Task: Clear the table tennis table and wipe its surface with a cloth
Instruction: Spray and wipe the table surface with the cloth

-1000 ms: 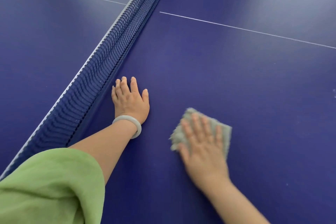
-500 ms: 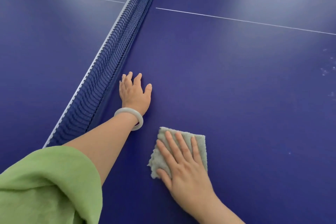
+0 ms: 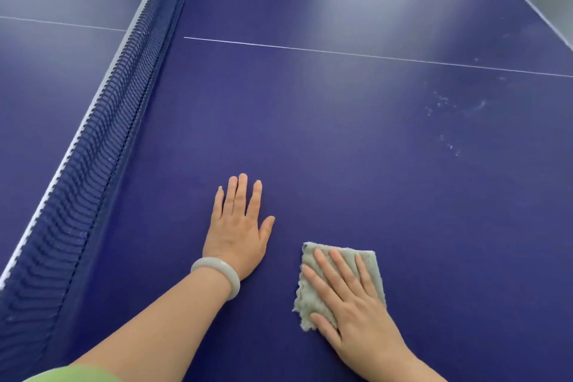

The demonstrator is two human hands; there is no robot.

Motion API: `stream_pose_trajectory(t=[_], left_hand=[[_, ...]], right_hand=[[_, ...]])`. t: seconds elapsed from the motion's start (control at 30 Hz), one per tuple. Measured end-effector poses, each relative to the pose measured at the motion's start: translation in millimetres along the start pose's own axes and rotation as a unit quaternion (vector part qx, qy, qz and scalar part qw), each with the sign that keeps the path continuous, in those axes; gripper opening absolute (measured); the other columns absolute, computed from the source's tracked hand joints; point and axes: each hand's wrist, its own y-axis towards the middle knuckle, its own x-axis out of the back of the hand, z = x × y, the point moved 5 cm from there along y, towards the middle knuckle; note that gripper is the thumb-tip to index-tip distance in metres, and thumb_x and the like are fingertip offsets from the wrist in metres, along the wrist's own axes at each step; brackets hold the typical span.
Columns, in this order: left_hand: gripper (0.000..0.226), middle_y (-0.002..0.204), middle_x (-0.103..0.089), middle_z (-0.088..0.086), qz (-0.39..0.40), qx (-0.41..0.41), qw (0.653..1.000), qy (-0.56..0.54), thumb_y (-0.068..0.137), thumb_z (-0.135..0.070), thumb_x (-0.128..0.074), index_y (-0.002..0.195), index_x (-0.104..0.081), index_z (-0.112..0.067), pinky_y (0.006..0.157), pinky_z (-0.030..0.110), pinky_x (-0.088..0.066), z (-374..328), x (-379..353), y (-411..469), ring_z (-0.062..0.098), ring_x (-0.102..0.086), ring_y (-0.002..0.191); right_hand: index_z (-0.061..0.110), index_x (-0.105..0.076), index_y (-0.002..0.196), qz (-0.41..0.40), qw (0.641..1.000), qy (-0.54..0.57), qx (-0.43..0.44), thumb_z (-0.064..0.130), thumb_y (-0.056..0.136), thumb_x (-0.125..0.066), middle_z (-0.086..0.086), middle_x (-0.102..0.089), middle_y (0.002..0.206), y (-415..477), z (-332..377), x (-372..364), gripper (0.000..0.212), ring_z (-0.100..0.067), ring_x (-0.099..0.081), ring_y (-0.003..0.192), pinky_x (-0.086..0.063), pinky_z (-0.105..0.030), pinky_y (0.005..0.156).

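The left hand point(image 3: 237, 226) lies flat and palm down on the counter point(image 3: 341, 149), near the cloth point(image 3: 372, 270), to its left and not touching it. Its fingers are straight and close together, pointing away from the person, and the thumb is spread toward the cloth. The bare forearm comes in from the lower left, with a pale bracelet point(image 3: 221, 273) round the wrist. The right hand point(image 3: 350, 298) presses palm down on top of the cloth. Its fingers are straight and slightly fanned, and the thumb is at the cloth's near left corner. The right forearm enters from the lower right.
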Motion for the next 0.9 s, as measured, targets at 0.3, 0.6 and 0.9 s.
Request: stream_pose_trajectory(t=[0.3,0.6,0.9], left_hand=[[0.073,0.160,-0.023,0.016,0.004,0.002,1.000,0.016,0.099,-0.054,-0.003,0.154,-0.021,-0.011,0.120,0.049,-0.014,1,-4,3,0.029,-0.017,0.150],[0.074,0.161,-0.024,0.013,-0.003,0.009,1.000,0.011,0.099,-0.055,-0.006,0.154,-0.026,-0.010,0.121,0.042,-0.007,-1,0,2,0.026,-0.017,0.150],[0.040,0.135,-0.050,0.022,-0.073,0.086,0.989,-0.095,0.092,-0.022,-0.063,0.122,-0.059,0.003,0.107,0.060,-0.038,-51,18,42,0.043,-0.046,0.128]], right_hand=[[0.030,-0.009,0.158,-0.055,0.915,0.045,-0.397,0.061,0.086,-0.001,0.006,0.007,0.165,37,-161,14,0.079,-0.016,0.009,0.151,0.008,-0.047,0.122],[0.037,-0.014,0.156,-0.048,0.997,-0.014,-0.060,0.061,0.097,-0.026,0.015,0.006,0.165,27,-140,11,0.066,-0.014,-0.004,0.153,0.002,-0.043,0.121],[0.030,0.001,0.156,-0.048,0.971,0.045,-0.228,0.059,0.092,-0.005,0.006,0.014,0.164,87,-178,21,0.071,-0.015,0.019,0.150,0.011,-0.049,0.120]])
